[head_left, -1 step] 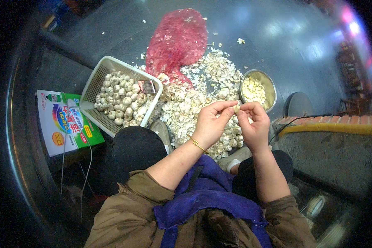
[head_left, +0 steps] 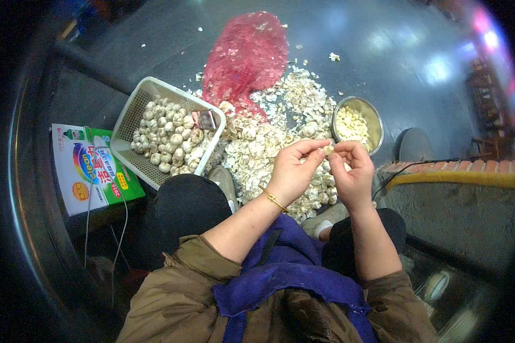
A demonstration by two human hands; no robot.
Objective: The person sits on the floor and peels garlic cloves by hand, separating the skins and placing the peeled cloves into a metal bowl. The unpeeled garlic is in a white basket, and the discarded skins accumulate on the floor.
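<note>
Head view: small pale-yellow garlic clove (head_left: 328, 150) sat between left hand (head_left: 296, 170) and right hand (head_left: 353, 172), both hands' fingers pinched on it; seemed light, firm, slippery, bruisable; sides suited gentle pinch.

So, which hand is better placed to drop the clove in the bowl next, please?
Probably the right hand: it touches the garlic clove and sits nearer the metal bowl than the left hand.

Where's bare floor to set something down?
Mostly bare floor lies beyond the metal bowl, right of the red net bag, and left of that bag, beyond the white basket. Between bowl and basket, garlic skins crowd it.
</note>
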